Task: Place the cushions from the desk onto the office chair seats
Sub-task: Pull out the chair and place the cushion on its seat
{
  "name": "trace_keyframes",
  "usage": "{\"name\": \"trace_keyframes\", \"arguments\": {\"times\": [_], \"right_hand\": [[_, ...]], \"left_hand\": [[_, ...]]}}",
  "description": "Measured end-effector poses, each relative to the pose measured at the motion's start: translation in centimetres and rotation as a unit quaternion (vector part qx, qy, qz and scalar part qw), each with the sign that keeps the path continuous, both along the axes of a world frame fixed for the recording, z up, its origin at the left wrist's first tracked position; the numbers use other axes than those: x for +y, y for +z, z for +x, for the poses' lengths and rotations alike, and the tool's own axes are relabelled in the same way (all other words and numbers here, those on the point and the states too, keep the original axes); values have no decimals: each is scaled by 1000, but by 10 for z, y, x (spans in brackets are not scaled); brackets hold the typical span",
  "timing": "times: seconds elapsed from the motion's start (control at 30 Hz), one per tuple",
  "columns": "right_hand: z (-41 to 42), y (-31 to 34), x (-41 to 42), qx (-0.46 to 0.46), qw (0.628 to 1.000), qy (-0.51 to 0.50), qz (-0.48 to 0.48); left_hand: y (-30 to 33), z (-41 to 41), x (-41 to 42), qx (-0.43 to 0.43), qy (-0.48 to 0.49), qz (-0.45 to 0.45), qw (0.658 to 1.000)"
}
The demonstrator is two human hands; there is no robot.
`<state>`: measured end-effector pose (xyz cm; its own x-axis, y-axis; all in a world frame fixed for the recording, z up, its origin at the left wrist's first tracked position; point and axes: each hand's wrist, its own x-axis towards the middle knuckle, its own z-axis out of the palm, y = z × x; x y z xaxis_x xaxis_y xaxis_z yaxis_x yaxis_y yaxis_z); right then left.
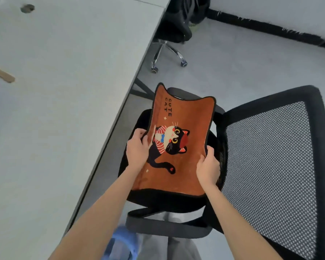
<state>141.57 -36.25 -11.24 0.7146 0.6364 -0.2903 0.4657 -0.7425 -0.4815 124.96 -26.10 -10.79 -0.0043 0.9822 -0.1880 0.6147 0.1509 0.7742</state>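
Your orange cat-print cushion [178, 147] hangs over the black seat [169, 198] of the office chair [270, 166], its far corners lifted and curling, so by the look of it this one is nearly placed but not yet let go. Your left hand [137, 149] pinches its left edge and your right hand [207, 168] clamps its right edge, both closed on the fabric. No other cushion shows on the bench [64, 109]. A second chair [174, 30] stands farther off; whether its seat is covered is hidden.
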Motion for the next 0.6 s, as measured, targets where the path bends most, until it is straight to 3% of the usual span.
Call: {"name": "trace_keyframes", "arguments": {"times": [0.37, 0.6], "right_hand": [[13, -125, -12, 54, 991, -89, -80], [17, -166, -20, 111, 970, -194, -101]], "left_hand": [[-154, -14, 35, 52, -12, -106, 993], [-186, -19, 46, 30, -2, -125, 992]]}}
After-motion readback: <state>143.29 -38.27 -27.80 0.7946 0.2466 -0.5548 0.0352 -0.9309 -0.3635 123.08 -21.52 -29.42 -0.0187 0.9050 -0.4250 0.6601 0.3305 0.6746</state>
